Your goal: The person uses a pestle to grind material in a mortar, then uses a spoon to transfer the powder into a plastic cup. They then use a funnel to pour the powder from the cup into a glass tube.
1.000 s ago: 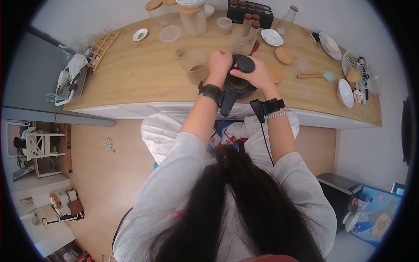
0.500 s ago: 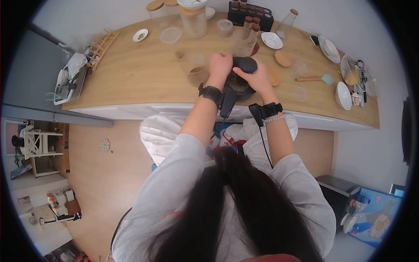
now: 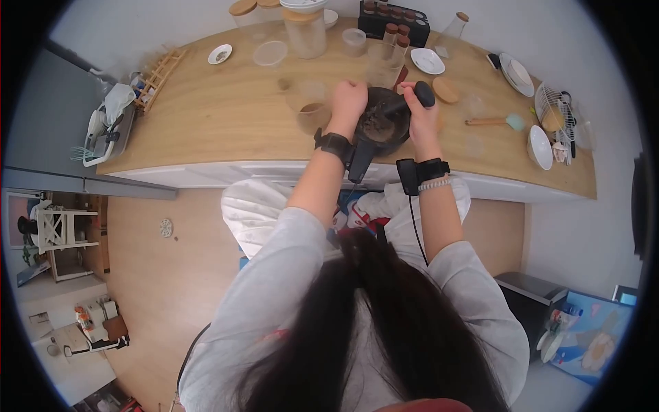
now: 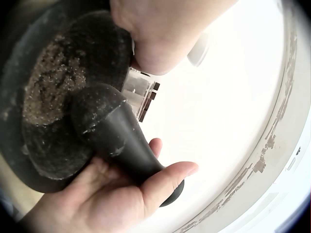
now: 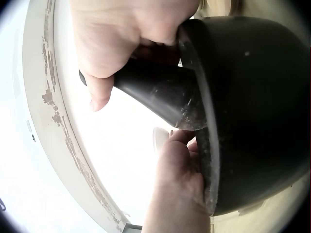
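A black mortar stands at the counter's front, with coarse brown-grey ground stuff inside. My left hand grips its left rim, fingers curled over the edge. A black pestle leans over the right rim, its rounded head inside the bowl beside the grounds. Around its handle are the thumb and fingers of my right hand, at the mortar's right side. The knob end sticks out past that thumb in the head view.
Left of the mortar is a clear cup with brown contents. Behind stand a clear jar and corked tubes. To the right lie a wooden lid, a spatula and a white bowl.
The pestle has tipped from nearly upright over the bowl to leaning right, uncovering the grounds. My right hand has shifted right with it. My left hand stays at the rim.
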`<action>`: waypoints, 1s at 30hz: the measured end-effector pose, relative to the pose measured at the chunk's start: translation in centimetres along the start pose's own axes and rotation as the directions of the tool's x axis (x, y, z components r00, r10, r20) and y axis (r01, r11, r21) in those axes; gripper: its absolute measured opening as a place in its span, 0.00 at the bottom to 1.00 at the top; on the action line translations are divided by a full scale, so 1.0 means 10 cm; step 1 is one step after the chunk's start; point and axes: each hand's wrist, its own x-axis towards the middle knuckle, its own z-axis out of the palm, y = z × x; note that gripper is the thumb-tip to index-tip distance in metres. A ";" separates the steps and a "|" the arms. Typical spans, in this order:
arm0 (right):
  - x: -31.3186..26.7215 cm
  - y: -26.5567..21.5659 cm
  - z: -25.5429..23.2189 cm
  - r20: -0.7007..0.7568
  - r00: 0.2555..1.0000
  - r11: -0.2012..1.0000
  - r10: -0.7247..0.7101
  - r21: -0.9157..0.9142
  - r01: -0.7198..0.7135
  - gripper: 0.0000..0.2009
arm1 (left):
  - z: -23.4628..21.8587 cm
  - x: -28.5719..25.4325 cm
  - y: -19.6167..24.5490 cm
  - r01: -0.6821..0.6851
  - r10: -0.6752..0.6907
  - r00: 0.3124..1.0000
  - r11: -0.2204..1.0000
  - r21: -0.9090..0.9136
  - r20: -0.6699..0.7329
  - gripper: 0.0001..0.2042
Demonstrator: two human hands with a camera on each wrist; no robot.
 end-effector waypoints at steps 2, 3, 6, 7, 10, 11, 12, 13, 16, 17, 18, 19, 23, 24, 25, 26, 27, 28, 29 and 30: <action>0.03 0.05 -0.03 -0.035 0.999 0.990 0.013 0.141 -0.008 0.08 | 0.01 0.01 -0.02 -0.006 0.006 1.000 1.000 0.006 -0.020 0.15; 0.02 0.07 -0.04 -0.060 0.998 0.979 0.031 0.201 -0.018 0.08 | 0.02 0.02 -0.02 -0.009 0.010 1.000 1.000 0.008 -0.030 0.15; 0.03 0.04 -0.04 -0.114 0.991 0.949 0.075 0.315 -0.035 0.10 | -0.03 0.01 0.04 -0.003 0.003 1.000 1.000 0.029 -0.026 0.15; 0.02 0.04 -0.05 -0.127 0.988 0.947 0.087 0.317 -0.042 0.10 | -0.05 -0.01 0.07 0.000 0.000 1.000 1.000 0.016 -0.028 0.15; 0.02 0.06 -0.06 -0.150 0.985 0.950 0.090 0.309 -0.040 0.11 | -0.09 -0.07 0.09 -0.003 0.002 1.000 1.000 -0.003 -0.031 0.15; 0.02 0.06 -0.06 -0.158 0.984 0.952 0.084 0.304 -0.032 0.12 | -0.08 -0.07 0.08 -0.011 0.011 0.999 1.000 -0.007 -0.031 0.15; 0.01 0.06 -0.06 -0.160 0.982 0.954 0.099 0.296 -0.048 0.11 | -0.08 -0.08 0.07 -0.020 0.020 0.999 1.000 -0.011 -0.029 0.15; 0.01 0.05 -0.06 -0.162 0.981 0.956 0.111 0.287 -0.061 0.11 | -0.11 -0.11 0.11 -0.008 0.007 1.000 1.000 -0.026 -0.005 0.15; 0.02 0.02 -0.03 -0.101 0.992 0.993 0.082 0.092 -0.073 0.11 | -0.17 -0.16 0.19 0.005 -0.004 1.000 1.000 -0.014 0.022 0.15; 0.03 0.01 -0.01 -0.065 0.996 0.998 0.066 -0.001 -0.066 0.12 | -0.15 -0.15 0.17 -0.013 0.013 1.000 1.000 0.027 -0.001 0.15; 0.03 -0.01 -0.01 0.021 1.000 0.968 0.000 -0.250 0.005 0.13 | -0.14 -0.14 0.16 -0.026 0.027 0.999 0.997 0.069 -0.022 0.15; 0.04 -0.07 0.01 0.117 0.992 0.874 -0.043 -0.476 0.094 0.15 | -0.13 -0.12 0.15 -0.014 0.014 1.000 0.995 0.096 -0.002 0.16; -0.07 -0.55 0.29 0.432 0.902 0.323 -0.001 -0.854 0.409 0.25 | -0.12 -0.09 0.13 0.033 -0.042 0.998 0.986 0.165 0.053 0.18; -0.08 -0.57 0.30 0.501 0.864 0.223 0.051 -0.849 0.479 0.26 | -0.13 -0.09 0.14 0.041 -0.051 0.997 0.984 0.171 0.059 0.18; -0.10 -0.54 0.28 0.536 0.844 0.279 0.016 -0.813 0.511 0.24 | -0.13 -0.09 0.13 0.035 -0.045 0.998 0.983 0.180 0.052 0.18; -0.11 -0.55 0.27 0.531 0.845 0.280 0.054 -0.821 0.498 0.24 | -0.12 -0.08 0.14 0.030 -0.038 0.998 0.982 0.186 0.042 0.18; -0.14 -0.57 0.27 0.529 0.843 0.279 0.097 -0.828 0.487 0.23 | -0.12 -0.08 0.14 0.031 -0.037 0.999 0.982 0.188 0.028 0.18; -0.15 -0.59 0.28 0.525 0.840 0.277 0.140 -0.835 0.476 0.22 | -0.11 -0.04 0.11 0.036 -0.044 0.998 0.982 0.186 0.039 0.18; -0.13 -0.58 0.24 0.512 0.842 0.331 0.171 -0.835 0.440 0.22 | -0.09 -0.02 0.08 0.042 -0.053 0.997 0.981 0.188 0.052 0.18; -0.09 -0.56 0.18 0.497 0.844 0.385 0.201 -0.833 0.398 0.22 | -0.07 0.00 0.04 0.045 -0.059 0.996 0.980 0.194 0.068 0.18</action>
